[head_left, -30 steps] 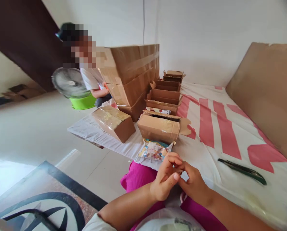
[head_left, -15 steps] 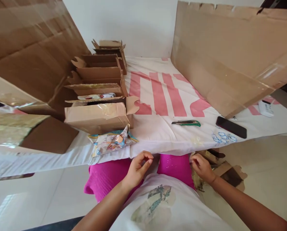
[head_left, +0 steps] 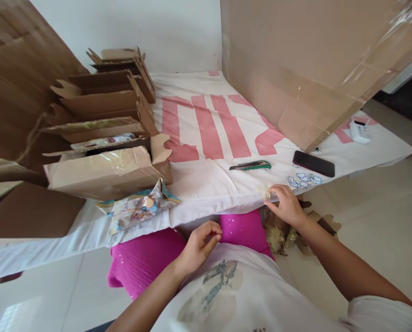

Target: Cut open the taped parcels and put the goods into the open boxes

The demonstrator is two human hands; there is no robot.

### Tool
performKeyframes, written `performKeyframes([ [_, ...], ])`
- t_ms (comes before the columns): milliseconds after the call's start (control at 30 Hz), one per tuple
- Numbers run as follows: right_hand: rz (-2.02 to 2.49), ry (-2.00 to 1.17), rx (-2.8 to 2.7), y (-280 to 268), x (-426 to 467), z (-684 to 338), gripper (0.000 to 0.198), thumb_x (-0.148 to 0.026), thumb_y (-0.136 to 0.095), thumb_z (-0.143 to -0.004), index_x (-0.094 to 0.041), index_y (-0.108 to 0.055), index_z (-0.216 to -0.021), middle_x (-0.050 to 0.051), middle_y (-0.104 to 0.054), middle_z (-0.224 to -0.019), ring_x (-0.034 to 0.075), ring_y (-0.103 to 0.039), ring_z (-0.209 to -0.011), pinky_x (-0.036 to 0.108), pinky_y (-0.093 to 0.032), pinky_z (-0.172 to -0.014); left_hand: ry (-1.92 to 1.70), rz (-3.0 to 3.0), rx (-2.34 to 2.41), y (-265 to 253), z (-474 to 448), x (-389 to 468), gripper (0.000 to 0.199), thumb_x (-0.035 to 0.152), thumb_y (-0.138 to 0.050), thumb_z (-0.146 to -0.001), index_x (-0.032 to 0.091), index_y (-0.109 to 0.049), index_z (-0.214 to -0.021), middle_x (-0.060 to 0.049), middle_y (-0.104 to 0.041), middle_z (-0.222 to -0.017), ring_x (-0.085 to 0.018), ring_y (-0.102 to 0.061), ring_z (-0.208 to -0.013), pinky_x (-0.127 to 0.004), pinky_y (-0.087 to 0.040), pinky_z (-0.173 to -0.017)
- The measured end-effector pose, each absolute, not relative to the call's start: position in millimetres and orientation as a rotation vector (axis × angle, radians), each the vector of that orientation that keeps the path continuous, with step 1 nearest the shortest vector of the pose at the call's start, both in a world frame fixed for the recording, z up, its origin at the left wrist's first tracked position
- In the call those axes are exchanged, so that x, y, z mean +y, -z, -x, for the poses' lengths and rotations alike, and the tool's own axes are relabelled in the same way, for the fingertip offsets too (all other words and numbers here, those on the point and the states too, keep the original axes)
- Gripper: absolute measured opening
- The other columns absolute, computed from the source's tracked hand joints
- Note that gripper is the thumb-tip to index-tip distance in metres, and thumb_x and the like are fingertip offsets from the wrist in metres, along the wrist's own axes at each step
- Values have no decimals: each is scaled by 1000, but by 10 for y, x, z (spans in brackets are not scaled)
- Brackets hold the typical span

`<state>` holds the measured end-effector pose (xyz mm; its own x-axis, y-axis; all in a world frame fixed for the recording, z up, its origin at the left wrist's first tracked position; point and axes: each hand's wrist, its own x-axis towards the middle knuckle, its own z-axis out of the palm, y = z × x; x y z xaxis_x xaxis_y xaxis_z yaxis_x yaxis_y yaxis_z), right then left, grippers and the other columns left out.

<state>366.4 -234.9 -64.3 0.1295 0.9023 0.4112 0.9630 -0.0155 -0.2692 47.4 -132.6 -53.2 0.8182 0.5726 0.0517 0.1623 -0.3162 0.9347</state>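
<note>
My right hand (head_left: 285, 204) reaches to the table's front edge, thumb and forefinger apart around a scrap of clear yellowish tape (head_left: 265, 191); whether they touch it I cannot tell. Above my lap, my left hand (head_left: 202, 244) is loosely curled, its thumb close to the fingers and nothing visible in it. Farther in on the cloth lies a green box cutter (head_left: 250, 165). A dark phone (head_left: 314, 163) rests to its right. By the left front edge sits a printed packet of wipes (head_left: 140, 206).
Cardboard compartments (head_left: 98, 168) stand in a row at the left, with a packet (head_left: 104, 140) in one. Large cardboard sheets (head_left: 306, 60) rise on both sides. A small white box (head_left: 360, 132) is at the right. Cardboard scraps (head_left: 318, 223) lie on the floor.
My right hand has risen from beside my knee to the tape scrap at the table edge, its fingers opening. My left hand stays over my lap. The view has shifted right.
</note>
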Motion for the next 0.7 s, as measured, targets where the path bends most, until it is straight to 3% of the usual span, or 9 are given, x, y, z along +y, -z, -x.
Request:
performKeyframes([
  [133,2002,134,-1657,643,-2305,-3735,56,-33,-68,-75,-15,-50,-125,16,-58,-121,30,-54,-110,48,-45,-93,-434,-1916,573,555,-442,-1330,15,29,-49,-93,19,-58,-88,-4,-61,-86,-14,-58,-77,-27,-48,-71],
  [200,2017,65,-1581,568,-2272,-3727,47,-30,-66,-76,-16,-55,-120,12,-64,-107,26,-59,-95,43,-49,-84,-473,-1980,579,565,-447,-1324,12,27,-49,-92,19,-58,-94,-5,-61,-93,-16,-60,-85,-29,-50,-75],
  [300,1932,30,-1589,390,-2270,-3646,14,-21,-57,-82,-21,-64,-94,5,-67,-85,21,-60,-82,37,-50,-77,-593,-2124,634,593,-459,-1308,18,25,-51,-91,21,-56,-108,-10,-57,-117,-21,-57,-107,-35,-52,-84],
  [400,1769,-107,-1717,346,-2367,-3537,14,-18,-53,-85,-22,-65,-80,5,-68,-82,19,-61,-81,34,-50,-75,-663,-2202,675,640,-456,-1294,26,23,-51,-90,22,-52,-116,-13,-46,-132,-24,-52,-119,-40,-51,-92],
  [533,1794,-368,-1807,874,-2670,-3516,13,-22,-54,-85,-21,-66,-79,4,-66,-83,17,-61,-80,31,-51,-73,-612,-2223,647,688,-440,-1300,21,21,-49,-91,22,-53,-112,-13,-47,-130,-23,-53,-119,-41,-50,-97],
  [600,2081,-229,-1665,1318,-2869,-3549,13,-21,-53,-80,-20,-65,-76,4,-64,-79,17,-62,-79,30,-51,-72,-567,-2215,615,695,-442,-1307,18,21,-48,-92,21,-54,-109,-13,-49,-127,-22,-54,-118,-40,-50,-97],
  [700,2261,-133,-1505,1909,-3133,-3547,15,-21,-53,-74,-18,-58,-60,4,-55,-62,17,-57,-54,29,-46,-52,-516,-2197,557,682,-470,-1312,16,19,-47,-92,21,-57,-104,-12,-54,-121,-21,-57,-114,-37,-50,-95],
])
